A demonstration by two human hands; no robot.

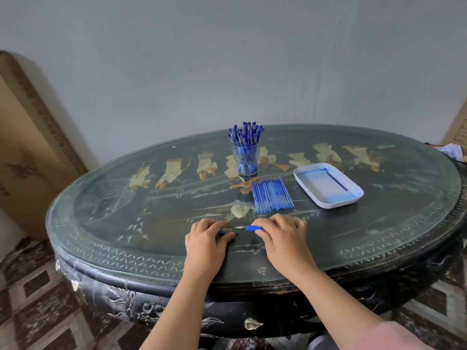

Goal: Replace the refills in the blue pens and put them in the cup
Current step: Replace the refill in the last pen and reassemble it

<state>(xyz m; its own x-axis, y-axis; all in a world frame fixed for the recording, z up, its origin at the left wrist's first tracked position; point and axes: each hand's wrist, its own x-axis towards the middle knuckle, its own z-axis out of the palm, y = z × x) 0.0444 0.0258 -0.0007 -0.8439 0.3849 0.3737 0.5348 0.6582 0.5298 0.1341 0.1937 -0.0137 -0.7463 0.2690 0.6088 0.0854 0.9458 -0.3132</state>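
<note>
The right grip (pixel 280 232) has its fingers curled over a blue pen section (pixel 252 228). The section's bright blue sleeve and narrow pointed tip stick out leftward past the thumb. The left grip (pixel 206 238) is curled in the same way over a darker blue pen piece (pixel 225 231), most of it hidden beneath the fingers. Whether the two pieces are joined cannot be told. Both sit low over the desk (pixel 379 238), close to the middle of its front edge.

Just behind them a row of blue refills (pixel 271 195) lies side by side, tips toward the back edge. To its right is a white tray (pixel 328 203) with pale refills in it and blue staining on its floor. Behind the row, toward the back edge, a clear cup (pixel 245 160) stands upright, packed with capped blue pens (pixel 245 133).

The desk is a dark oval with pale inlaid figures. Off its left edge a cardboard box (pixel 27 152) leans on the wall; its print is too blurred to read.
</note>
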